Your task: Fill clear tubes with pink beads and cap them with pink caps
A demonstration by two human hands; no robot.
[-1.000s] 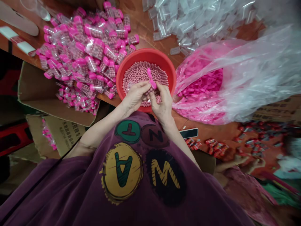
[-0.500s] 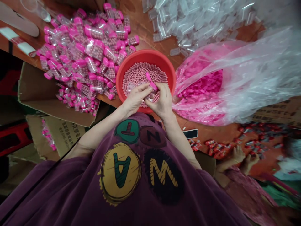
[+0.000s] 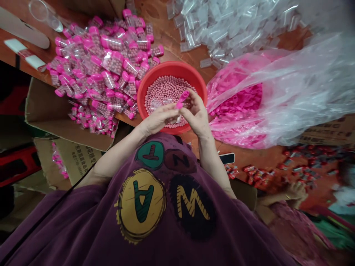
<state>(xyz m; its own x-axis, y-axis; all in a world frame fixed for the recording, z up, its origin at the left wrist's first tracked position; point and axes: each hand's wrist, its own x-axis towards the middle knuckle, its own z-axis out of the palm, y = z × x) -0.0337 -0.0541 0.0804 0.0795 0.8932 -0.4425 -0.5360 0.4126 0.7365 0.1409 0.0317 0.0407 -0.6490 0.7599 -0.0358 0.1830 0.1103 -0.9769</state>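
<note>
Reddish-brown tabletop (image 3: 166,37) carries a red bowl (image 3: 144,83) of pink beads, just beside a heap of pink-capped tubes (image 3: 105,70), with a plastic bag (image 3: 277,92) of pink caps to the right. Over the bowl, the left hand (image 3: 158,120) and right hand (image 3: 197,116) meet, fingers pinching a small tube with a pink cap (image 3: 181,99) between them.

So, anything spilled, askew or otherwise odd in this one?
One thing: the heap of pink-capped filled tubes runs over the table edge, and some lie in the open cardboard box below. The red bowl of beads sits level, with none spilled around it.
</note>
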